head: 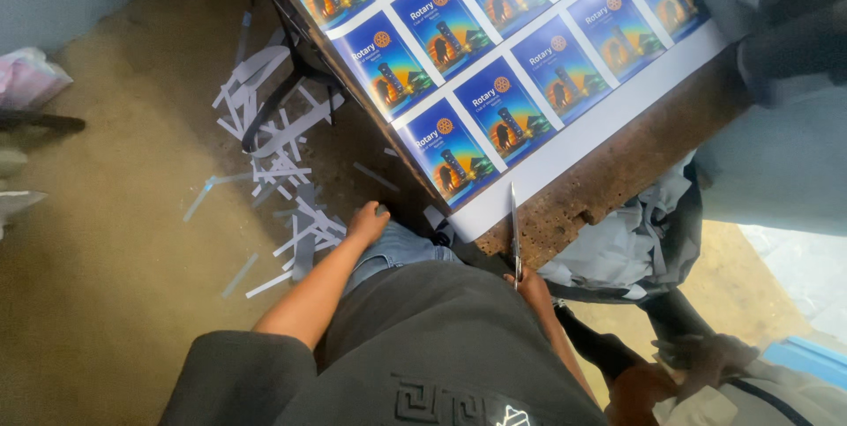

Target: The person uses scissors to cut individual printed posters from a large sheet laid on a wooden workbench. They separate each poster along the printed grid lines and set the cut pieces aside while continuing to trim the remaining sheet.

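At the near edge of the worn brown table [635, 170], toward 12 o'clock from our body, lies the large white printed sheet [565, 148] carrying rows of identical blue cards with an orange emblem and a tower picture; it reaches up and away to 11 o'clock. Our right hand [529, 285] sits at about 1 o'clock, just under the table edge, fingers curled shut around the handle of a long thin steel blade [513, 227], which stands nearly upright in view with its tip touching the white margin of the sheet beside the lowest card. Our left hand [368, 221] hangs at 11 o'clock, resting on our knee in blue denim [397, 250]; fingers curled loosely, holding nothing that we can see. On the sandy floor [115, 241] at 10 o'clock lie scattered pale paper strips [282, 170]. At 2 o'clock a dark bag stuffed with grey paper offcuts [618, 254] sits against the table. At 4 o'clock another person's hand [706, 360] shows, partly hidden.
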